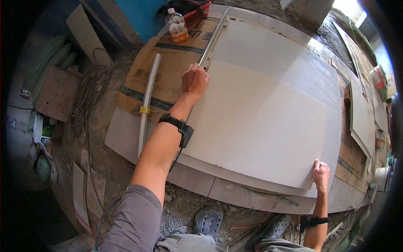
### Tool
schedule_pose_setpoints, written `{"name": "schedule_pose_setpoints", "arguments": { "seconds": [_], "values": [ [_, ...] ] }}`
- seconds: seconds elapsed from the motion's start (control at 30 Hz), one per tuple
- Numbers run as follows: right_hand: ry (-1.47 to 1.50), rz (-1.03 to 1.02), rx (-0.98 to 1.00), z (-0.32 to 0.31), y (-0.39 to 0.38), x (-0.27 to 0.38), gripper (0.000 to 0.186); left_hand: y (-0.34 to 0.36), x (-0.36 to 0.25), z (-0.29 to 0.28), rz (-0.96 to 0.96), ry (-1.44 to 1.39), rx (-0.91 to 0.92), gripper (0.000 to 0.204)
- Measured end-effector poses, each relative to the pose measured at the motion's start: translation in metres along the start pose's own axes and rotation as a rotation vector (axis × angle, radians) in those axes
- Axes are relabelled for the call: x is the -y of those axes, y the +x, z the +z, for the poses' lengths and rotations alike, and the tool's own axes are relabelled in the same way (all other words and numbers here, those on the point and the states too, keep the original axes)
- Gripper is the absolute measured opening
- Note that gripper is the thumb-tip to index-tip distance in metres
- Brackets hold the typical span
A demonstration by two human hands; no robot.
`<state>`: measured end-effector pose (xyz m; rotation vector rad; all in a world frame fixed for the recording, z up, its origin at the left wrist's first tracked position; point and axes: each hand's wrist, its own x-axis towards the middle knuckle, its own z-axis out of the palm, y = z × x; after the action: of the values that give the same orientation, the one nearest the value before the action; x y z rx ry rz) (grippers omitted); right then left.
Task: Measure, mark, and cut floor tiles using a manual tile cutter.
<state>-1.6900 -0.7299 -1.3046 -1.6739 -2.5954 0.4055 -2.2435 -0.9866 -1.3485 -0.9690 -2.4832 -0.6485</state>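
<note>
A large cream tile (pixel 260 126) lies on top of a bigger pale grey tile (pixel 268 46), its edges slightly askew to the one below. At the upper part of its left edge my left hand (pixel 195 80) is closed, knuckles up, its fingertips hidden. A long metal bar (pixel 215 35) runs along the left side of the tiles and reaches my left hand. My right hand (pixel 321 173) grips the tile's right edge near its near right corner, thumb on top. Each wrist wears a black strap with a small device.
Left of the tiles, a pale straight bar (pixel 150 86) with a yellow clamp lies across flattened cardboard (pixel 166 63). A bottle of orange drink (pixel 177 26) stands near a red basket (pixel 196 14). Tile pieces (pixel 362 119) lean at the right. Coiled cable (pixel 86 109) and rubble lie on the floor.
</note>
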Motion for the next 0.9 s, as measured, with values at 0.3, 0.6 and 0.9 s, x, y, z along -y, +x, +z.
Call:
{"name": "schedule_pose_setpoints", "arguments": {
  "seconds": [0.3, 0.6, 0.9],
  "values": [
    [-0.001, 0.043, 0.020, 0.003, 0.000, 0.001, 0.045, 0.001, -0.011, -0.015, -0.017, 0.094, 0.138, 0.013],
    [-0.154, -0.002, 0.002, -0.001, 0.003, 0.015, 0.049, 0.005, -0.015, -0.018, -0.109, 0.105, 0.195, 0.015],
    [-0.380, -0.047, 0.046, -0.003, -0.001, 0.043, 0.045, 0.006, -0.011, -0.014, -0.144, 0.085, 0.203, 0.015]
  ]
}}
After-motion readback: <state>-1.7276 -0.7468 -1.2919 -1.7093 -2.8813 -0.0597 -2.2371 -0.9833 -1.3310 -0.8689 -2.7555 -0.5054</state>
